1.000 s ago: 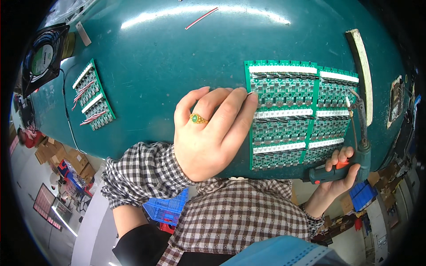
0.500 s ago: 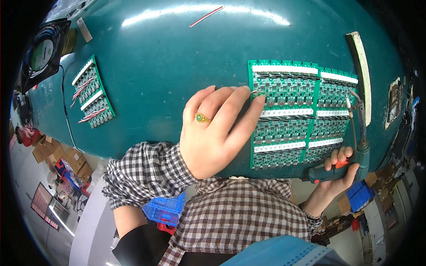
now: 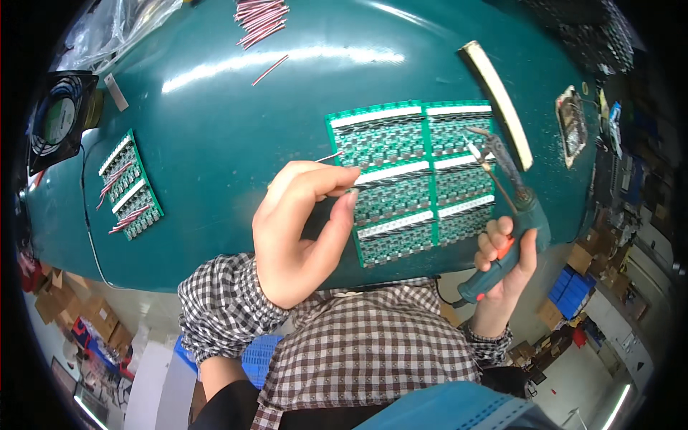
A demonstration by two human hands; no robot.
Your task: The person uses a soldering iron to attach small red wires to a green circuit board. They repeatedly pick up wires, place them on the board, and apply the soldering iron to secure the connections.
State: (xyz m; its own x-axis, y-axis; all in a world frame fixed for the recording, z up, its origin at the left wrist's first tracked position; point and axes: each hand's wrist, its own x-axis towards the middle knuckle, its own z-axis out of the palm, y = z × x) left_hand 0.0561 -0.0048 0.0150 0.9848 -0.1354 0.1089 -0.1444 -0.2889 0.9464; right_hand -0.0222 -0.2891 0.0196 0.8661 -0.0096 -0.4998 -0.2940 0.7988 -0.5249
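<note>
A large panel of green circuit boards [image 3: 393,195], with rows of white strips and black wires, lies on the table in front of me. My left hand [image 3: 301,226] is at its left edge, thumb and forefinger curled about the edge. A short red-and-white wire [image 3: 329,157] sticks out from the panel's upper left, just beyond those fingers. My right hand [image 3: 506,261] is wrapped around a dark green soldering gun [image 3: 529,222] with an orange trigger. Its metal tip is over the panel's upper right; whether it touches cannot be seen.
A smaller green board [image 3: 145,188] with red-and-white wires lies at the left, near a black fan [image 3: 59,122]. One loose wire [image 3: 270,70] and a wire bundle [image 3: 261,21] lie farther back. Right of the panel are a pale bar [image 3: 496,100] and a solder-stained tray [image 3: 571,127].
The view has shifted, bringing the wire bundle in. My left hand has moved off the wire down to the panel's edge, leaving the wire sticking out. The soldering gun is still held.
</note>
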